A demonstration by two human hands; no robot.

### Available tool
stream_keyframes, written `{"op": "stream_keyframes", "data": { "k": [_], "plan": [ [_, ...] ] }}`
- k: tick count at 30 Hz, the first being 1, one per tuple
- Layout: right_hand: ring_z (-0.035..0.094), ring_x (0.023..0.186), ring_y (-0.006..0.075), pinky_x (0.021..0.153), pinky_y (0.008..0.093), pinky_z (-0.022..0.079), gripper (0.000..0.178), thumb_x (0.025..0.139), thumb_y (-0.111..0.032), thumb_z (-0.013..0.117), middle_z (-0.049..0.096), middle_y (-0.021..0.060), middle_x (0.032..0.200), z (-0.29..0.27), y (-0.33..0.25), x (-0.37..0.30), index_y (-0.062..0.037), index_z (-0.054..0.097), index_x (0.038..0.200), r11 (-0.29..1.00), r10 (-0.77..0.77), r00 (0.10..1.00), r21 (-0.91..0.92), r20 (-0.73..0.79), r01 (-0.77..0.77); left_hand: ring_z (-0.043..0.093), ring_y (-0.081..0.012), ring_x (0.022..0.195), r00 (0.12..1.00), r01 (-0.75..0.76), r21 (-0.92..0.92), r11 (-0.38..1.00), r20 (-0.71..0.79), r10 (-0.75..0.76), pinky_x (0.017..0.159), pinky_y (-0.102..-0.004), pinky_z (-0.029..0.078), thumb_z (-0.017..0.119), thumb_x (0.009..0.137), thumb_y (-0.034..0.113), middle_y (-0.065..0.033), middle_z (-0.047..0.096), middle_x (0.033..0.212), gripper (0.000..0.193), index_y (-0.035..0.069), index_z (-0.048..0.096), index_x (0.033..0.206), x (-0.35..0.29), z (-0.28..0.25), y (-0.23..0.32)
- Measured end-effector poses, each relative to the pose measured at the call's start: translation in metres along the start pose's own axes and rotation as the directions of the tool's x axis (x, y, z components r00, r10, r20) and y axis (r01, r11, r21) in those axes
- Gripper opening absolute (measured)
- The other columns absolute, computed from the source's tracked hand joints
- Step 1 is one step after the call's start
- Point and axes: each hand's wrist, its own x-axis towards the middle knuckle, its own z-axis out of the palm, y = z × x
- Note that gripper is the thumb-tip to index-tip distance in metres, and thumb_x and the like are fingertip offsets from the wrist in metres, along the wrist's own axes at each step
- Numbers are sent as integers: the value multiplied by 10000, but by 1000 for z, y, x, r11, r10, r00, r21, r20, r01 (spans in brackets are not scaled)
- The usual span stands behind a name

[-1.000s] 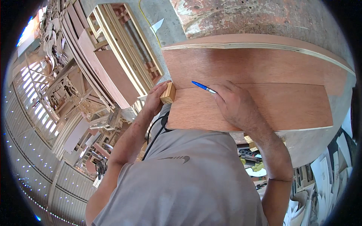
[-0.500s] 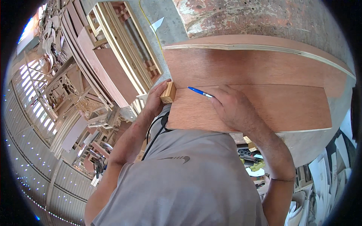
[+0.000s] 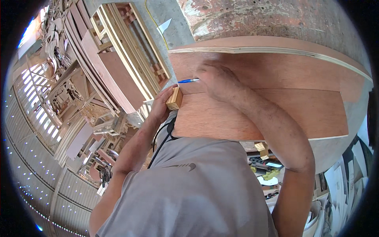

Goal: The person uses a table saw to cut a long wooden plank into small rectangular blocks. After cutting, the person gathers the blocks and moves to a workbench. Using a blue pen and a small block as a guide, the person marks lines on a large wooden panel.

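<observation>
My left hand [image 3: 160, 106] grips a small wooden block [image 3: 174, 98] against the left edge of a reddish-brown plywood panel [image 3: 221, 116]. The block's striped end faces me. In my right hand [image 3: 218, 82] is a blue pen [image 3: 187, 81], pointing left. Its tip is close to the panel's left edge, just above the block; whether it touches the wood I cannot tell. A thin straight seam or line runs across the brown surface, partly hidden under my right forearm. Along the far side curves a pale plywood edge [image 3: 244, 49].
Beyond the panel lies a worn, paint-stained surface [image 3: 268, 19]. Wooden frames [image 3: 130, 47] and long boards [image 3: 71, 31] stand at the left. A black cable [image 3: 157, 144] hangs beside my shirt. Tools and scraps [image 3: 266, 170] sit below the panel's near edge.
My right hand has moved left and away from me, bringing the pen tip to the panel's left edge by the block. My left hand stays on the block.
</observation>
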Motion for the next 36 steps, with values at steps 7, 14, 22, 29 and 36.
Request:
{"op": "stream_keyframes", "data": {
  "k": [7,14,22,29,36],
  "plan": [
    [593,975,324,852,449,486,107,875,-147,612,594,130,957,8,19,2,-56,623,930,999,9,1000,37,-16,-8,612,-189,1082,999,-26,-16,1000,19,27,921,-333,510,501,999,249,-112,604,1236,439,-19,492,1346,5,-7,-7],
    [591,977,325,866,449,479,109,877,-152,611,596,135,952,7,19,2,-53,630,920,997,23,1000,70,5,-23,606,-192,1101,999,-30,2,1000,27,30,928,-332,507,493,1001,242,-123,596,1251,433,-21,494,1345,6,-11,-8],
    [590,970,322,857,453,477,119,882,-163,608,599,132,944,6,20,1,-53,633,917,998,-21,999,51,-26,22,617,-191,1066,1000,-16,-2,1000,2,16,914,-326,513,498,999,234,-120,607,1218,425,-24,496,1337,4,-9,-6],
    [591,972,322,854,452,481,127,880,-166,611,602,131,945,8,20,1,-51,638,927,999,3,999,54,-35,-1,621,-189,1055,1000,-19,0,1000,-12,19,905,-320,516,492,1000,213,-128,611,1207,409,-27,499,1331,3,-7,-6],
    [591,976,330,864,451,481,125,875,-158,615,601,136,949,4,19,2,-50,638,934,999,-5,1000,42,-15,6,617,-188,1064,1000,-18,-12,1000,-4,18,907,-315,515,483,998,204,-124,605,1219,413,-26,488,1341,3,-5,-5]
  ]
}}
